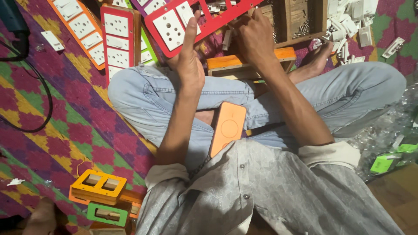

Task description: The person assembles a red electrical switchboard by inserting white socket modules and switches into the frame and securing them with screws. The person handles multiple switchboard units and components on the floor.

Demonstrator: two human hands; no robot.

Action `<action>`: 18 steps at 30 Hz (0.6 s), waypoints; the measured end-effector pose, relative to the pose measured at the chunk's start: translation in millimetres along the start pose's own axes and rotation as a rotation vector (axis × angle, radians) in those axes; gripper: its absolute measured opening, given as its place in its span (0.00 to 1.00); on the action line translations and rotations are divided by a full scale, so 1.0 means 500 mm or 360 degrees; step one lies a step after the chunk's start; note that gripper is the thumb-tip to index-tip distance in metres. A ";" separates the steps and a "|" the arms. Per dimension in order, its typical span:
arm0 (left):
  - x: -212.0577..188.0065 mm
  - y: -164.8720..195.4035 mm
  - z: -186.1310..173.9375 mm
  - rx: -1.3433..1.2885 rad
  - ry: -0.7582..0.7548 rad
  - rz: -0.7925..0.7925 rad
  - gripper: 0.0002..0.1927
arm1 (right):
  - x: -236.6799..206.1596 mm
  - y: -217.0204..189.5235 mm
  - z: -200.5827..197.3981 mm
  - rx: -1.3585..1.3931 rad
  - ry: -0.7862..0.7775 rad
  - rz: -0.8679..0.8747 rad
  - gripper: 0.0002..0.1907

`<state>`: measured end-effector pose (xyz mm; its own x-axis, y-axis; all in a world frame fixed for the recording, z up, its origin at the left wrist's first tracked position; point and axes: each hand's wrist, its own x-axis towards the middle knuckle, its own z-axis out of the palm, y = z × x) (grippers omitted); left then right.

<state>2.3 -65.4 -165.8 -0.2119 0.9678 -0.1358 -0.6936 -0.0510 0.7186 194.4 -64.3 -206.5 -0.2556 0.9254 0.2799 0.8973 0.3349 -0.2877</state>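
I sit cross-legged on a patterned mat. My left hand [188, 61] grips the lower edge of a red switchboard plate [204, 26] fitted with white sockets, thumb along its face. My right hand [254, 37] is curled over the plate's underside near its middle, fingers pressing on a small white part. The plate rests tilted over an orange-topped wooden block [244, 61]. An orange flat device [227, 128] lies in my lap between my forearms.
More socket plates, red [118, 41] and orange [80, 26], lie at upper left. A wooden box of screws [305, 21] and a heap of white sockets [352, 21] sit at upper right. Orange and green frames [100, 191] lie lower left; a black cable [43, 95] curves left.
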 end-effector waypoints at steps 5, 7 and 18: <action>-0.007 0.002 0.003 0.0010 -0.0035 -0.0027 0.25 | 0.000 -0.004 -0.003 -0.0027 0.0125 -0.0104 0.17; -0.011 0.004 0.003 0.0017 -0.0064 -0.0044 0.24 | 0.006 -0.007 -0.002 -0.0147 0.0095 -0.0126 0.15; -0.008 0.000 0.004 0.0012 -0.0103 -0.0082 0.26 | 0.013 -0.010 -0.039 0.0557 0.0063 0.0548 0.16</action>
<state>4.5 -68.5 -163.6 -0.1309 0.9830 -0.1287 -0.6974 0.0010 0.7167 195.0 -63.3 -185.4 0.0545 0.9876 0.1474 0.7506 0.0569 -0.6583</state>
